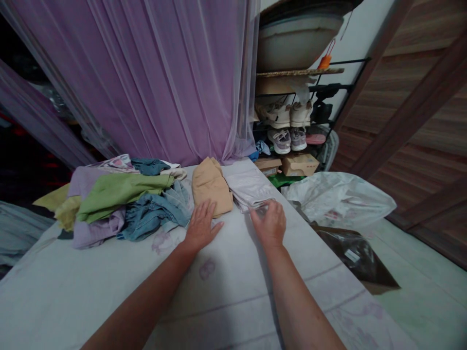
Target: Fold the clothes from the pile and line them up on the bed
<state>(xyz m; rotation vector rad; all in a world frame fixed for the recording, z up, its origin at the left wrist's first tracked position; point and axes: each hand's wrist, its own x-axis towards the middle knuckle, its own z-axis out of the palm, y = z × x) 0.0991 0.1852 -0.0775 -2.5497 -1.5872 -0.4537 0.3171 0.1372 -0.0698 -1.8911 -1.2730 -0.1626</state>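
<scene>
My left hand [202,227] lies flat with its fingers stretched out. Its fingertips rest on the near left corner of a folded tan garment [210,187]. To the right of that, a folded pale lilac-white garment [248,187] lies on the bed. My right hand [270,223] is closed on this garment's near edge, thumb on the left and fingers curled on the right; the fingertips are partly hidden. Left of the tan garment is a loose heap with a green garment [120,192], blue denim [149,214] and a lilac garment [97,231].
The white patterned bed [204,301] has its right edge close to my right arm. A purple curtain [175,82] hangs behind it. On the right stand a shoe rack with sneakers [279,115], a clear plastic bag [343,197], a brown package [357,255] and a wooden door [419,112].
</scene>
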